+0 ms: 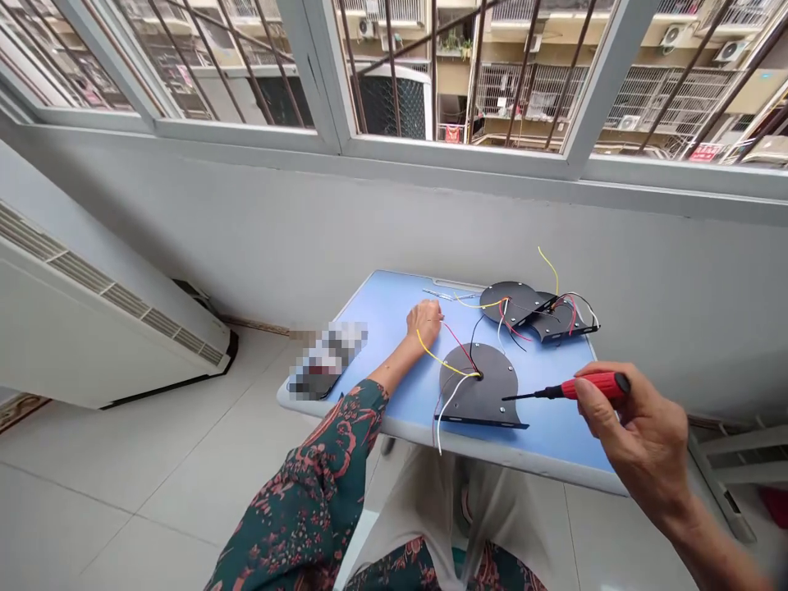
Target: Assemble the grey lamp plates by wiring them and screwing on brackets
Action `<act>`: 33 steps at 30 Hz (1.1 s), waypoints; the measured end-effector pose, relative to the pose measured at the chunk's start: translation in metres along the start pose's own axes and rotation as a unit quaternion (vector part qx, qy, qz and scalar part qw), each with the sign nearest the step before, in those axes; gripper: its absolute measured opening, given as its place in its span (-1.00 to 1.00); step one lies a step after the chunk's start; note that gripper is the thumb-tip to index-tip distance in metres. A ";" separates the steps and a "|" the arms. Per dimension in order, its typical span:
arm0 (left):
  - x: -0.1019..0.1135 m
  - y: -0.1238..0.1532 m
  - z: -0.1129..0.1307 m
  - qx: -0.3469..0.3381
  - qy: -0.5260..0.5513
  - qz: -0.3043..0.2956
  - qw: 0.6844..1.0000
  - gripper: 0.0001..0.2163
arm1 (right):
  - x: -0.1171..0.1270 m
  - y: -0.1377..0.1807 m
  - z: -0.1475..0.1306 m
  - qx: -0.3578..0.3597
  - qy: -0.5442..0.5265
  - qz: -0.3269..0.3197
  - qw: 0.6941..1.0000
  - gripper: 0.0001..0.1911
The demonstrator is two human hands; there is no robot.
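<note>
My right hand [646,443] grips a red-and-black screwdriver [554,391] by its handle. The dark shaft points left, its tip over the lower right part of a black metal plate [492,394]. That plate has a rounded far side, a bent front edge and small screws. Yellow, red, black and white wires come out of its middle. My left hand [424,322] is closed on the table beyond the plate's left side, close to the red wire [460,343]. What its fingers hold, if anything, is hidden.
Two similar black plates with wires, one [510,302] overlapping another [563,322], lie at the table's back right. Thin metal pieces [449,295] lie beside them. A blurred phone-like object [320,382] rests on the blue table [369,304] at left. A wall and barred windows stand behind.
</note>
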State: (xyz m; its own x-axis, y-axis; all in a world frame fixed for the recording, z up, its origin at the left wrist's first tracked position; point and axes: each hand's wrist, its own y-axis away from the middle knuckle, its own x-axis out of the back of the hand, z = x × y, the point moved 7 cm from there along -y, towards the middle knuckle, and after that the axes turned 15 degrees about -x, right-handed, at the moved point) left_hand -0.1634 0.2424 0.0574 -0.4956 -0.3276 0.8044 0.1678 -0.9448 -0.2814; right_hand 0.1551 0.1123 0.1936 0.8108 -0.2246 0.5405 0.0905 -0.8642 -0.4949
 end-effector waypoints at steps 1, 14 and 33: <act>0.002 0.003 -0.001 -0.001 0.007 0.000 1.000 -0.90 | -0.004 0.001 0.001 -0.002 -0.006 -0.006 1.000 -0.83; 0.117 0.152 0.051 -0.176 0.186 0.284 0.924 -0.97 | -0.097 -0.008 0.005 -0.028 -0.087 -0.118 0.989 -0.86; 0.026 0.148 0.064 -0.324 0.275 -0.037 0.904 -0.77 | -0.109 -0.013 0.016 -0.108 -0.118 -0.107 0.981 -0.84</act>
State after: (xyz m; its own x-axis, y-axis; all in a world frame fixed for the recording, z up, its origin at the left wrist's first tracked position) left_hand -0.0967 0.0935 0.0699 -0.8636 -0.0443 0.5022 -0.3297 -0.7039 -0.6291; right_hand 0.0749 0.1554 0.1302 0.9003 0.0603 0.4311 0.1688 -0.9613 -0.2179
